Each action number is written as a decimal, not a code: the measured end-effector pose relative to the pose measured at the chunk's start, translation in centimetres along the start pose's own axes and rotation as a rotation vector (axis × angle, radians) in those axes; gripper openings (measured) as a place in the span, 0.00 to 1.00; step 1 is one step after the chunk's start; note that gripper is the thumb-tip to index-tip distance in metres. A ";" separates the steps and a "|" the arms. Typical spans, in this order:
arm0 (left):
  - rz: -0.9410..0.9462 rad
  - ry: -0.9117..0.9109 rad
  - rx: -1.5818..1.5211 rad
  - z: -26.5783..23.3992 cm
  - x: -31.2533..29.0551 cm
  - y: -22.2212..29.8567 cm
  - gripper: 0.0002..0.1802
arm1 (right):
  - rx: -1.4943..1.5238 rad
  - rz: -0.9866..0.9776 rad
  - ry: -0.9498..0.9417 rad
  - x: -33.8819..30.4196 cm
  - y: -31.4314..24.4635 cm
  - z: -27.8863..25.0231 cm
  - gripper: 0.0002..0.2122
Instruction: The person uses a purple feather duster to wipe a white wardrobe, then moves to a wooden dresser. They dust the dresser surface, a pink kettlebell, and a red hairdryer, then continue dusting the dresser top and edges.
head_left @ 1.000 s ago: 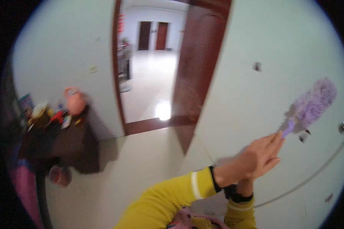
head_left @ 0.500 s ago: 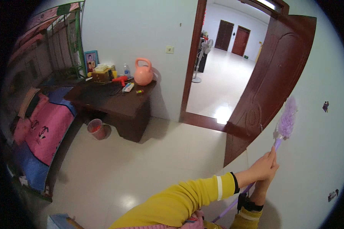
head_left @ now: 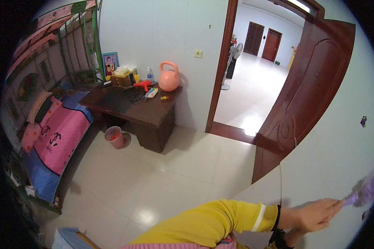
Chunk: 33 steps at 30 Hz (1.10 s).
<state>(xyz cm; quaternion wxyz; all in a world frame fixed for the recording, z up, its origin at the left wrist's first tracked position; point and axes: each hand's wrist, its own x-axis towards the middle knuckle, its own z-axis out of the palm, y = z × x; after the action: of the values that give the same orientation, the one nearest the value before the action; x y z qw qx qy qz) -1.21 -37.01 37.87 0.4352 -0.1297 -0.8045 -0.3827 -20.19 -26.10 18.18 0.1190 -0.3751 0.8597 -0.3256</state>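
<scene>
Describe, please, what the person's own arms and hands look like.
The left sleeve is yellow, with a white stripe above a ribbed yellow cuff edged in black. The left hand is bare, with no glove. The right arm is mostly hidden, with something black around it.

Dark desk (head_left: 153,113) against pale wall (head_left: 170,29)

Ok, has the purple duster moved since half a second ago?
Yes. Against the open brown door, the duster has moved right and lower in the view; its head was beside the door's edge, now well clear.
</scene>
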 end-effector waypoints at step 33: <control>-0.056 0.139 -0.094 5.4 1.5 2.3 0.35 | -0.253 -0.225 1.166 -18.6 -21.4 -17.4 0.24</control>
<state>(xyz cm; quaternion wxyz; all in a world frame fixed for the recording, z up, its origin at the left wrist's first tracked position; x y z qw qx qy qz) -4.09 -31.74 38.50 0.4728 -0.1005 -0.7568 -0.4401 -2.99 -15.27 44.57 -0.4521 -0.2348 0.7705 -0.3831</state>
